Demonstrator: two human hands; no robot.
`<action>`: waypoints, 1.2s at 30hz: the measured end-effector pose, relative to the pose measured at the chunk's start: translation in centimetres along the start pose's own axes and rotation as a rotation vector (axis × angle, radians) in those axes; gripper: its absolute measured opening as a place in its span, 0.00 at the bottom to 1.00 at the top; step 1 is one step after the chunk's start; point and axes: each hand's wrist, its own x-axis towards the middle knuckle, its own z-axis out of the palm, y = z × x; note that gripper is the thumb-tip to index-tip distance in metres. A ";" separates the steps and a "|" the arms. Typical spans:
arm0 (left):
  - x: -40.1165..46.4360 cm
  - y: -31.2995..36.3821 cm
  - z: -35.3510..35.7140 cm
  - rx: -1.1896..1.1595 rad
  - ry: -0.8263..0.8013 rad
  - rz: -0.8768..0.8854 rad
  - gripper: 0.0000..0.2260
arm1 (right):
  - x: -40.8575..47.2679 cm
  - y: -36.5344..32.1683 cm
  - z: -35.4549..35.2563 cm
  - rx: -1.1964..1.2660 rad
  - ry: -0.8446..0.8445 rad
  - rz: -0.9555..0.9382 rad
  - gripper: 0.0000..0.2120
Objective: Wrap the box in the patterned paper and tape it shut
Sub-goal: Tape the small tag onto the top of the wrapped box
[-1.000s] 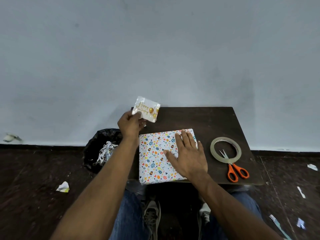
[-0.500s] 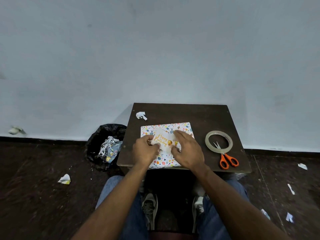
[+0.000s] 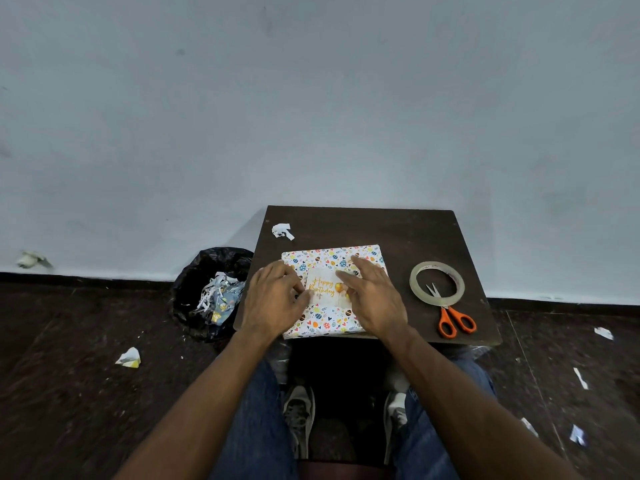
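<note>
box [image 3: 332,289] wrapped, flat on surface [image 3: 408,233] under both grips | card [image 3: 327,287] on top — between left grip [image 3: 275,299] and right grip [image 3: 372,296], both flat, fingers pressing its side edges | tape [image 3: 437,282] just right of right grip — nearer

The left hand [image 3: 273,299] covers the left edge of the wrapped box [image 3: 332,258] and the near left side of the greeting card [image 3: 323,289] lying on it, so how its fingertips meet the card cannot be told. The right hand [image 3: 375,299] hides the card's right side and the box's right part; whether its fingers press or only rest there is unclear. The scissors [image 3: 450,317] have their blade tips inside the tape roll [image 3: 437,282]; whether they touch it is unclear. Both forearms run off the bottom edge. The scraps in the bin [image 3: 211,292] are too small to identify. The worktop [image 3: 398,226] hides its own legs.
</note>
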 end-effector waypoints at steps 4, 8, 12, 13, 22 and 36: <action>0.0 -0.7 0.8 -0.060 -0.072 0.067 0.19 | -0.1 -0.2 -0.1 0.048 0.017 0.031 0.17; -1.1 -0.5 2.0 -0.083 -0.151 0.093 0.30 | -0.5 0.2 -0.2 0.254 0.093 0.056 0.16; -1.3 -0.8 2.4 -0.104 -0.165 0.076 0.32 | -0.7 1.2 -0.7 0.240 -0.058 -0.041 0.25; -1.2 -0.9 2.3 -0.117 -0.177 0.073 0.33 | -0.6 1.3 -0.9 0.214 -0.085 -0.063 0.27; -0.6 -1.8 2.5 -0.252 -0.078 0.082 0.33 | -0.6 1.2 -0.6 0.187 -0.047 -0.081 0.24; -1.2 -1.3 2.8 -0.292 -0.089 0.010 0.38 | -0.8 0.9 -0.3 0.182 0.015 -0.071 0.23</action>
